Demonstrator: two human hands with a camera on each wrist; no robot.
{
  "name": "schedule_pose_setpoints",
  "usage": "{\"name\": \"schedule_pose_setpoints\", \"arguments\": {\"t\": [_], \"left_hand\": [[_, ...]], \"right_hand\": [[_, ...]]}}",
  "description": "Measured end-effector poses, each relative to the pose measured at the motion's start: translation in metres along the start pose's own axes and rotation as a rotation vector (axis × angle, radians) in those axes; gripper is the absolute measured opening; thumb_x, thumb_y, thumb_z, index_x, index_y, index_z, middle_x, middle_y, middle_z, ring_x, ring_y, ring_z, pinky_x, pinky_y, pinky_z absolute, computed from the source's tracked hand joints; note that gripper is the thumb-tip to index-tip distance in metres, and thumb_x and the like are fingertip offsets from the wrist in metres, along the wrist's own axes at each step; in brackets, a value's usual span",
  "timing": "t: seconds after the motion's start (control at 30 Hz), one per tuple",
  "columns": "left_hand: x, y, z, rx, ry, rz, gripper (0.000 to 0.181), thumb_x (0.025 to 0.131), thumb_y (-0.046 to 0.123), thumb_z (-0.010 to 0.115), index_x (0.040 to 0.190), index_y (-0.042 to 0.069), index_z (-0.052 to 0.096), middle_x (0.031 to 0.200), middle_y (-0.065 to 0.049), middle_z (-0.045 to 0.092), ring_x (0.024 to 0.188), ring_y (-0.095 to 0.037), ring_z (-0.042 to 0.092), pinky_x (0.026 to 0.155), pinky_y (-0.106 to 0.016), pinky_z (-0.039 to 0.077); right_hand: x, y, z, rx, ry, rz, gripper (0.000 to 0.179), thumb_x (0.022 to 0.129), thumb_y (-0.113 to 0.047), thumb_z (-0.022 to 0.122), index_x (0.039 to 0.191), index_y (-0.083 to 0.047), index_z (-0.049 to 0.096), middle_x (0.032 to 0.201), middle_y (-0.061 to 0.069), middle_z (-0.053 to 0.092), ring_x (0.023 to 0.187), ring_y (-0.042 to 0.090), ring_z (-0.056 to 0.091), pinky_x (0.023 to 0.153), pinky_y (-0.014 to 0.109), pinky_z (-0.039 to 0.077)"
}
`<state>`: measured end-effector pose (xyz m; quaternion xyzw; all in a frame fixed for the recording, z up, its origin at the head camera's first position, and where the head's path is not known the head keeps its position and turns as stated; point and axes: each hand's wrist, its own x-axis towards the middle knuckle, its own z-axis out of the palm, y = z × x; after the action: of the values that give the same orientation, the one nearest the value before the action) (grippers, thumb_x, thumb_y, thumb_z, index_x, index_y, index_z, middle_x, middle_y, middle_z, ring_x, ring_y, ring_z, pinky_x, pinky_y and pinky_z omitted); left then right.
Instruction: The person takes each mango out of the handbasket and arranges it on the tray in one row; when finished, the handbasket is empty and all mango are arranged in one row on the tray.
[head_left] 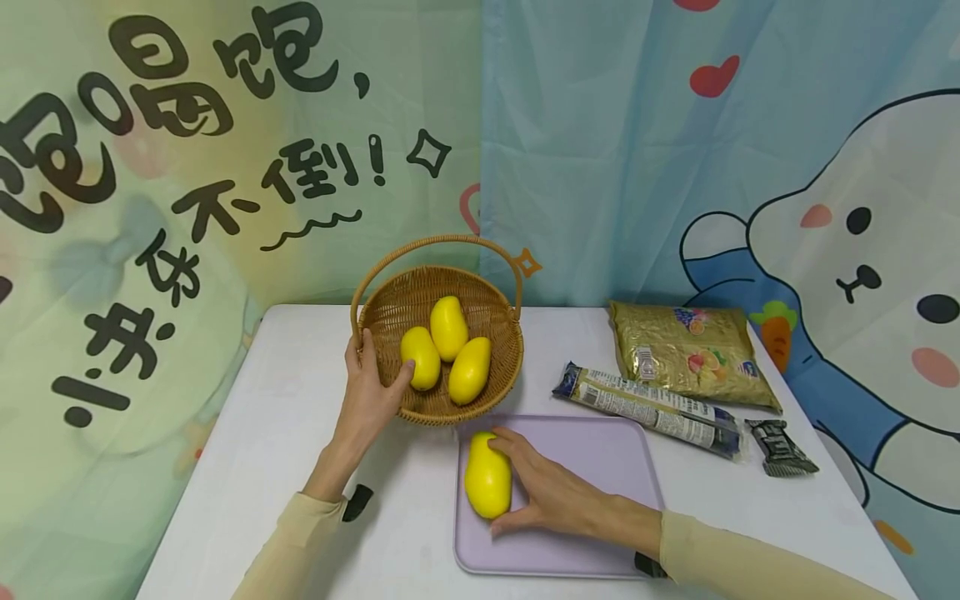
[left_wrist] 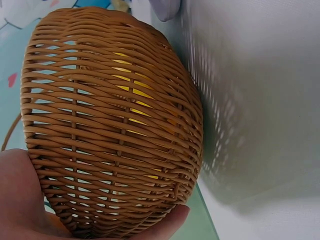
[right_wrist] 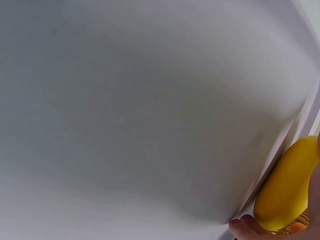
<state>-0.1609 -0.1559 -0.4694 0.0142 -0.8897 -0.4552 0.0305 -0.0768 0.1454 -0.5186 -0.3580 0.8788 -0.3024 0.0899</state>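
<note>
My left hand (head_left: pixel 372 386) grips the left side of a brown wicker basket (head_left: pixel 506 367), its thumb over the rim and its fingers against the outside. Inside the basket lie three yellow mangoes (head_left: pixel 470 371); their yellow shows through the weave in the left wrist view. A fourth mango (head_left: pixel 487 479) is at the left edge of a pale purple tray (head_left: pixel 585 567). Around that mango my right hand (head_left: pixel 543 486) holds on, fingers at its far end and thumb at its near end. The right wrist view shows the same mango (right_wrist: pixel 285 190) beside the tray wall.
Right of the basket, a long blue-and-gold packet (head_left: pixel 652 408) lies across the table (head_left: pixel 405 533). Behind it is a gold fruit-print bag (head_left: pixel 690 350), and a small dark wrapped snack (head_left: pixel 780 447) sits at the right. Printed curtains (head_left: pixel 555 150) hang behind the table.
</note>
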Motion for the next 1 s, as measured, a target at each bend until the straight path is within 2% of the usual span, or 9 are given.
{"name": "schedule_pose_setpoints", "arguments": {"t": [0.53, 0.73, 1.0], "left_hand": [[0.0, 0.0, 0.0, -0.006, 0.001, 0.015, 0.099, 0.098, 0.056, 0.056, 0.163, 0.008, -0.001, 0.169, -0.014, -0.01, 0.15, -0.043, 0.027, 0.116, -0.057, 0.036], [0.0, 0.0, 0.0, -0.008, 0.004, 0.02, 0.099, 0.098, 0.056, 0.057, 0.163, 0.008, 0.0, 0.169, -0.014, -0.009, 0.15, -0.043, 0.029, 0.115, -0.057, 0.037], [-0.001, 0.0, 0.0, -0.007, 0.004, 0.022, 0.099, 0.098, 0.056, 0.057, 0.163, 0.008, -0.001, 0.169, -0.015, -0.01, 0.149, -0.043, 0.031, 0.114, -0.057, 0.038]], "right_hand": [[-0.006, 0.002, -0.005, -0.055, 0.045, -0.029, 0.11, 0.072, -0.062, 0.082, 0.154, -0.01, 0.031, 0.164, 0.015, 0.026, 0.144, 0.028, 0.043, 0.109, 0.044, 0.047], [-0.007, 0.003, -0.01, -0.097, 0.1, -0.041, 0.111, 0.069, -0.068, 0.08, 0.152, -0.009, 0.036, 0.162, 0.015, 0.03, 0.139, 0.031, 0.049, 0.104, 0.048, 0.051], [-0.006, 0.0, -0.018, -0.119, 0.155, -0.03, 0.11, 0.066, -0.063, 0.086, 0.15, -0.009, 0.041, 0.16, 0.013, 0.035, 0.134, 0.03, 0.053, 0.101, 0.05, 0.053]]}}
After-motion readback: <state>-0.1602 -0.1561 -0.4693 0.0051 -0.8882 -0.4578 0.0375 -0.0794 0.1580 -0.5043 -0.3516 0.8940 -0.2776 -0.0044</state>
